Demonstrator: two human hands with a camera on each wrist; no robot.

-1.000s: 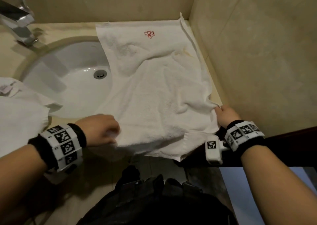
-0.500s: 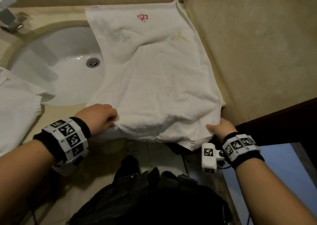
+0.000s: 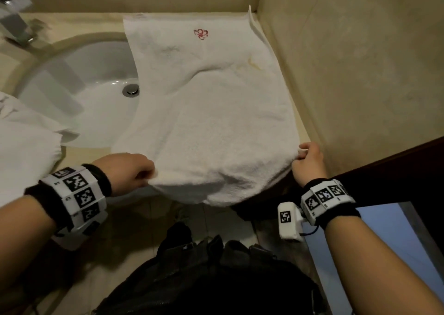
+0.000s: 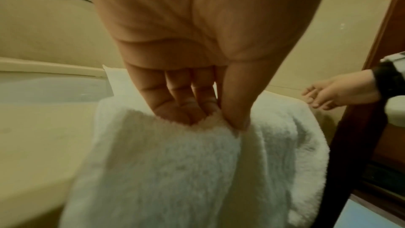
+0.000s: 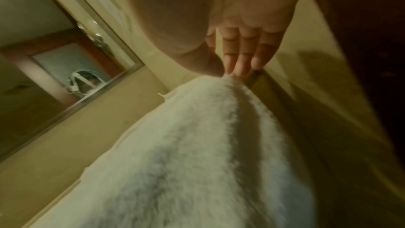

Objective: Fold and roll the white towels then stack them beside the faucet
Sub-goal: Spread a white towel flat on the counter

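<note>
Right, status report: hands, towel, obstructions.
Left hand pinches the towel's near edge; right hand pinches its right corner. Towel spread on counter, partly over the sink. Second towel lies left; faucet unobstructed.

No readable words, brands or numbers show anywhere. The white towel (image 3: 209, 112) bears a small red embroidered emblem (image 3: 200, 34) near its far edge — a looping, flower-like mark, not lettering. The wristbands (image 3: 77, 194) carry black-and-white square code markers with tiny characters beside them — too small to read.
</note>
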